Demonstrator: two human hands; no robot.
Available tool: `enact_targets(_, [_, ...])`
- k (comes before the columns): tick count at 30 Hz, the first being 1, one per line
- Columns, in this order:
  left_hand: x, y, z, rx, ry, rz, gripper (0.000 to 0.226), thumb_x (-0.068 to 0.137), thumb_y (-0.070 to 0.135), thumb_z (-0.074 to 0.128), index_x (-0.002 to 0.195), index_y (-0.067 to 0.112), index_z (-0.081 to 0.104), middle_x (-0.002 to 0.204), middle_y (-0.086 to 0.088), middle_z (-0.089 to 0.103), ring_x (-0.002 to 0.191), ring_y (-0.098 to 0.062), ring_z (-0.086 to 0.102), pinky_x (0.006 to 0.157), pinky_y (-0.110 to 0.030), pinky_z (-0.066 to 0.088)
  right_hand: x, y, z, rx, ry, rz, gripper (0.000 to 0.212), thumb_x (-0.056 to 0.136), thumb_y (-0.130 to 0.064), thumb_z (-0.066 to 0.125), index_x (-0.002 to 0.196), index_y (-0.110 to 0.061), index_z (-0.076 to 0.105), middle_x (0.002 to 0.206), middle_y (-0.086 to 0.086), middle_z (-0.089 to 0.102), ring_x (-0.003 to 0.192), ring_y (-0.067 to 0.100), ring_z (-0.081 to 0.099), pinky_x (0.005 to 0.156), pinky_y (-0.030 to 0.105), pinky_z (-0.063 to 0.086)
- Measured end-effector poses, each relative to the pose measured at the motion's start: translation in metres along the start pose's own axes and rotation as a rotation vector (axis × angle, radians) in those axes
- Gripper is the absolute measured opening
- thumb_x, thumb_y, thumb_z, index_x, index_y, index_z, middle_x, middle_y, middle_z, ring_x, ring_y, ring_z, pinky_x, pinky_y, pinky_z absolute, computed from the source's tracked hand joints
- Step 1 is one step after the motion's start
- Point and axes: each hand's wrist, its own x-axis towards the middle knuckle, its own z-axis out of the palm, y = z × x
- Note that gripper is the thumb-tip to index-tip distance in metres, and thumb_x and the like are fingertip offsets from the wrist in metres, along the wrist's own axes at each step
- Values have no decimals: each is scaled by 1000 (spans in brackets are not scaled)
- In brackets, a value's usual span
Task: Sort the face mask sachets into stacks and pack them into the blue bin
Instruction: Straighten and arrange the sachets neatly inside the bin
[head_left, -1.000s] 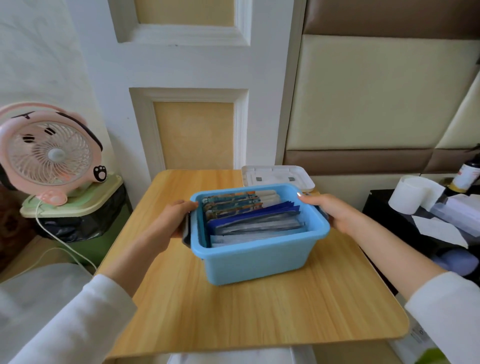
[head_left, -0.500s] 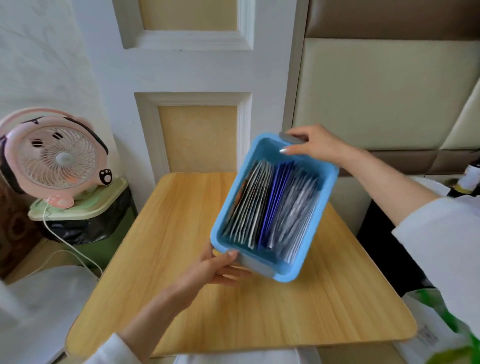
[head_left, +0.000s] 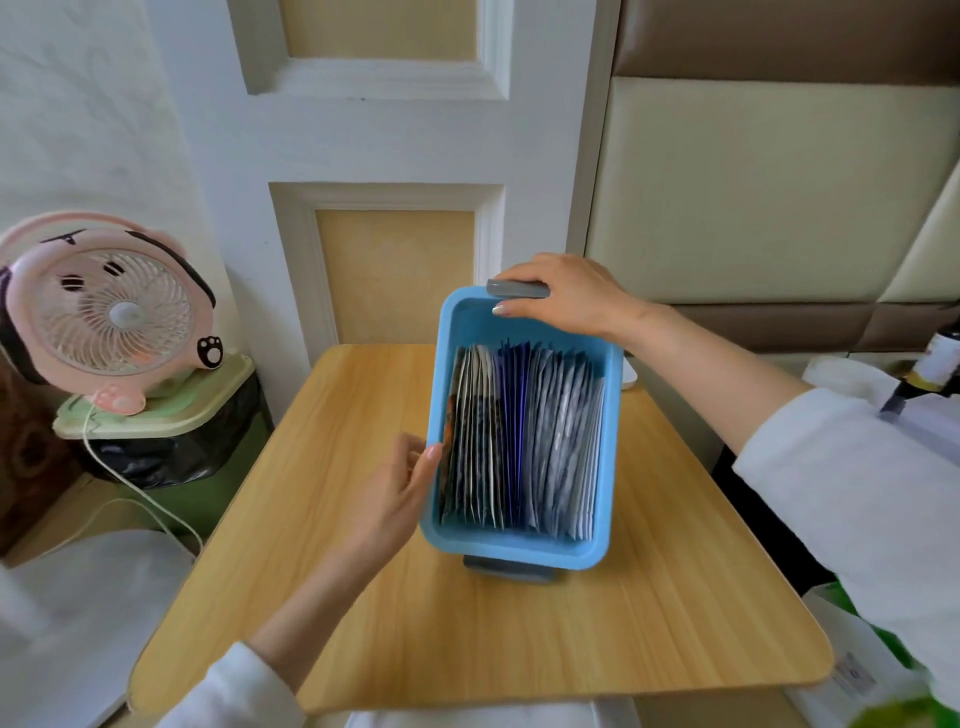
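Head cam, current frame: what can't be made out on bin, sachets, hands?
Head view:
Sachets: edge-on in the blue bin; print and count unreadable.
Left hand: palm side hidden against the bin wall; grip unclear.
Right hand: partly covers the far grey handle.
Bottle: cut off by the right edge, blurred.

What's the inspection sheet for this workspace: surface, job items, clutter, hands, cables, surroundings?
Surface: wooden table, rounded corners.
Job's things: blue bin tipped up, opening toward the camera; sachets stand on edge inside in rows.
Clutter: white object, mostly hidden behind the bin.
Hands: right hand grips the grey handle at the bin's raised end; left hand touches its left wall, fingers straight.
Cables: white cable hangs from the pink fan.
Surroundings: fan sits on a green waste bin, left; padded wall; bottle, right.
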Motion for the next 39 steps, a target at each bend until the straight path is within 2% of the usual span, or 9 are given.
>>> enact_targets(5, [-1, -6, 5, 6, 37, 85, 29, 99, 33, 38, 88, 8, 46, 73, -11, 50, 64, -18, 44, 59, -35, 38, -1, 3, -12, 302, -131, 50, 38, 90, -38, 58, 125, -25, 59, 124, -4, 60, 112, 13, 53, 97, 29, 40])
enact_targets(11, [-1, -7, 7, -26, 31, 105, 28, 98, 33, 39, 85, 8, 43, 71, -3, 46, 64, -16, 41, 59, -34, 36, -4, 7, -8, 341, -63, 85, 29, 85, -45, 62, 108, -27, 68, 106, 1, 67, 100, 21, 59, 92, 40, 45])
enact_targets(13, [3, -7, 7, -5, 69, 84, 25, 99, 33, 39, 89, 12, 44, 74, -6, 52, 66, -20, 48, 59, -38, 42, -4, 7, -7, 337, -70, 96, 30, 85, -42, 63, 111, -27, 66, 105, 0, 65, 95, 16, 58, 87, 34, 45])
enact_targets(16, [3, -9, 13, 33, 214, 82, 21, 98, 35, 39, 109, 17, 43, 97, -1, 57, 89, -19, 58, 74, -39, 53, -7, 8, -8, 272, -41, 119, 31, 84, -41, 64, 113, -29, 65, 102, -4, 65, 93, 16, 59, 84, 34, 46])
enact_targets(19, [-2, -4, 24, 166, 479, 378, 33, 94, 32, 43, 119, 10, 42, 112, 2, 43, 103, -12, 44, 94, -19, 36, -13, 10, -9, 271, 12, 155, 31, 83, -37, 67, 113, -28, 65, 103, -2, 66, 94, 19, 60, 85, 37, 48])
enact_targets(22, [-1, 1, 38, 182, 430, 563, 44, 90, 31, 49, 127, 9, 38, 123, -1, 37, 113, -7, 36, 103, -12, 26, -16, 6, -10, 328, -11, 115, 34, 81, -34, 70, 114, -30, 66, 105, -2, 68, 95, 18, 61, 87, 37, 48])
enact_targets(28, [6, -4, 50, 275, 347, 515, 60, 92, 40, 47, 142, 11, 27, 147, -3, 25, 133, -17, 29, 112, -40, 30, -19, 4, -12, 428, -40, 118, 29, 80, -33, 72, 109, -27, 68, 104, 3, 68, 97, 23, 60, 87, 35, 47])
enact_targets(35, [19, 8, 44, 370, 338, 452, 62, 93, 48, 34, 143, 12, 27, 141, -1, 42, 125, -15, 42, 102, -30, 28, -29, 5, -15, 673, 2, 286, 19, 80, -21, 72, 100, -19, 71, 99, 3, 69, 84, 11, 61, 79, 22, 46])
enact_targets(39, [21, 14, 56, 324, 247, 292, 101, 74, 81, 17, 147, 12, 17, 144, -1, 37, 134, -14, 33, 105, -30, 18, -30, 10, -16, 564, 15, 322, 28, 77, -26, 74, 104, -19, 68, 98, -1, 66, 87, 11, 59, 77, 24, 45])
